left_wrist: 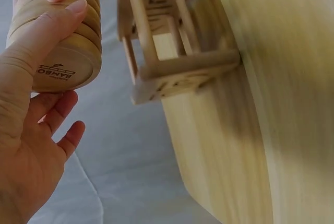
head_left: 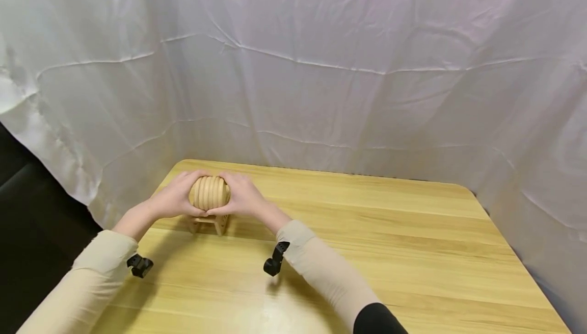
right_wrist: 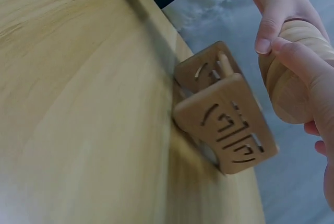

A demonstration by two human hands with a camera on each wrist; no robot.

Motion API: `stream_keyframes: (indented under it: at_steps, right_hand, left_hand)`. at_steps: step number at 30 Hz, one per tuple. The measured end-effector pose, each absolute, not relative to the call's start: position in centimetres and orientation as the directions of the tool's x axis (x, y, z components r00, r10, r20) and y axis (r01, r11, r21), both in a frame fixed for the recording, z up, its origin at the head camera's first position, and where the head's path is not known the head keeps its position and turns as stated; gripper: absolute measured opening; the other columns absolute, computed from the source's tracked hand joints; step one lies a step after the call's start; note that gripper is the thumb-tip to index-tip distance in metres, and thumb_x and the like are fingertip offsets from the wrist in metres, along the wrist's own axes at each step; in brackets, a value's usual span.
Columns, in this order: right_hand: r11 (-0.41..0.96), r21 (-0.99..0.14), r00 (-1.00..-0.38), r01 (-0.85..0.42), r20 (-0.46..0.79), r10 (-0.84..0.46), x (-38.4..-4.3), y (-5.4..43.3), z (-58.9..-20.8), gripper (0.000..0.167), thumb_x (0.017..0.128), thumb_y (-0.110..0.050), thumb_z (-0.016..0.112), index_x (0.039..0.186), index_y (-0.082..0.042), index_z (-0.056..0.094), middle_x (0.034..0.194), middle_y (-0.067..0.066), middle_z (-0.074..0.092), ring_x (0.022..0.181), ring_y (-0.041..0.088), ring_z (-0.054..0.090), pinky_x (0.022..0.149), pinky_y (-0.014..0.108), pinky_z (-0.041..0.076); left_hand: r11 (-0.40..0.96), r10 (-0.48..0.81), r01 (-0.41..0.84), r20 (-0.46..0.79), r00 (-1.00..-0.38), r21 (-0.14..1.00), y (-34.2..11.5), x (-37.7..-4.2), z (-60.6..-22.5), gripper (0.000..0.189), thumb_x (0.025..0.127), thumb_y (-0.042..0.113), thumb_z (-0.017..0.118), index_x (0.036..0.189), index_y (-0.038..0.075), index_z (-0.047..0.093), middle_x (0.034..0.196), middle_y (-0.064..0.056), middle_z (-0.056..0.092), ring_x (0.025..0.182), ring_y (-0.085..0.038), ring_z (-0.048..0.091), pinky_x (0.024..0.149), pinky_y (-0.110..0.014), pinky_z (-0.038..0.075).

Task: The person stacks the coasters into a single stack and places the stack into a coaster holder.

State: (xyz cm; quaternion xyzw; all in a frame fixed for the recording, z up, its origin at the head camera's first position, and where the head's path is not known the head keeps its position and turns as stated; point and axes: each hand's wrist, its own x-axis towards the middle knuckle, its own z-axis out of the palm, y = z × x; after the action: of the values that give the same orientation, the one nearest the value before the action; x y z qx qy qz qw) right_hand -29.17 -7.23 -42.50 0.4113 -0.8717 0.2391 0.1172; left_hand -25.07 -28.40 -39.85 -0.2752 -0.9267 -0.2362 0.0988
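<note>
Between both hands is a row of round bamboo coasters point(head_left: 210, 193), pressed together and standing on edge. My left hand point(head_left: 174, 197) grips the row's left end, and my right hand point(head_left: 246, 195) grips its right end; the thumbs meet on the near side. Printed lettering with "BAMBOO" marks the end coaster point(left_wrist: 62, 70) in the left wrist view. Just below the hands stands a small wooden rack point(right_wrist: 227, 125) with cut-out side panels and round bars. Both wrist views show a gap between coasters and rack. No coasters show in the rack.
The wood-grain table point(head_left: 390, 242) stretches out to the right of the arms. White curtains point(head_left: 321, 94) hang behind it and at both sides. A black surface point(head_left: 36, 232) lies beyond the left edge. Small black wrist cameras point(head_left: 273, 262) hang from the sleeves.
</note>
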Motion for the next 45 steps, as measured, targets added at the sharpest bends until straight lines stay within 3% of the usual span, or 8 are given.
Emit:
stream_keyframes:
  at_steps: [10, 15, 21, 26, 34, 45]
  right_hand:
    - [0.618, -0.408, -0.74, -0.672, 0.345, -0.577, -29.0, -8.5, -43.7, 0.088, 0.068, -0.06, 0.081, 0.136, -0.017, 0.045, 0.126, -0.001, 0.062, 0.115, 0.012, 0.059, 0.107, 0.033, 0.043]
    - [0.608, -0.436, -0.747, -0.664, 0.348, -0.566, -28.9, -8.7, -43.8, 0.087, 0.068, -0.06, 0.08, 0.135, -0.017, 0.047, 0.124, -0.002, 0.063, 0.112, 0.013, 0.059, 0.105, 0.033, 0.044]
    - [0.609, -0.458, -0.759, -0.648, 0.327, -0.562, -28.8, -8.6, -44.2, 0.086, 0.066, -0.063, 0.08, 0.132, -0.018, 0.049, 0.119, -0.002, 0.064, 0.106, 0.011, 0.06, 0.103, 0.032, 0.046]
    - [0.603, -0.482, -0.768, -0.635, 0.314, -0.558, -28.7, -8.6, -44.2, 0.087, 0.066, -0.062, 0.081, 0.134, -0.018, 0.048, 0.12, -0.001, 0.065, 0.107, 0.012, 0.061, 0.103, 0.034, 0.047]
    - [0.579, -0.532, -0.764, -0.617, 0.231, -0.602, -28.9, -8.1, -43.2, 0.09, 0.067, -0.062, 0.08, 0.137, -0.018, 0.046, 0.122, 0.0, 0.064, 0.105, 0.011, 0.062, 0.091, 0.025, 0.052]
    - [0.524, -0.616, -0.757, -0.588, 0.191, -0.625, -29.5, -7.8, -43.3, 0.093, 0.066, -0.06, 0.082, 0.139, -0.017, 0.044, 0.122, 0.001, 0.064, 0.105, 0.009, 0.062, 0.089, 0.021, 0.052]
  left_hand:
    - [0.755, 0.478, 0.523, 0.214, -0.852, 0.395, -29.1, -25.8, -39.6, 0.09, 0.058, 0.023, 0.092, 0.134, 0.007, 0.046, 0.122, -0.019, 0.06, 0.112, -0.04, 0.054, 0.094, -0.061, 0.045]
    - [0.765, 0.47, 0.494, 0.167, -0.867, 0.414, -29.3, -26.0, -39.3, 0.092, 0.057, 0.024, 0.092, 0.135, 0.01, 0.046, 0.121, -0.018, 0.06, 0.114, -0.04, 0.052, 0.094, -0.061, 0.044]
    - [0.767, 0.476, 0.48, 0.124, -0.871, 0.426, -29.5, -26.2, -39.6, 0.094, 0.057, 0.031, 0.092, 0.136, 0.01, 0.045, 0.116, -0.016, 0.062, 0.105, -0.031, 0.055, 0.088, -0.049, 0.046]
    - [0.759, 0.478, 0.473, 0.112, -0.871, 0.447, -29.6, -26.2, -39.8, 0.095, 0.058, 0.034, 0.092, 0.137, 0.01, 0.045, 0.117, -0.015, 0.062, 0.105, -0.03, 0.056, 0.088, -0.049, 0.047]
    - [0.718, 0.482, 0.457, 0.099, -0.871, 0.525, -29.6, -26.3, -40.3, 0.094, 0.06, 0.033, 0.092, 0.137, 0.007, 0.044, 0.115, -0.012, 0.062, 0.099, -0.022, 0.058, 0.084, -0.037, 0.048]
    - [0.712, 0.469, 0.417, 0.058, -0.881, 0.566, -29.3, -26.4, -40.1, 0.094, 0.064, 0.032, 0.091, 0.139, 0.004, 0.042, 0.123, -0.014, 0.06, 0.108, -0.025, 0.058, 0.093, -0.044, 0.047]
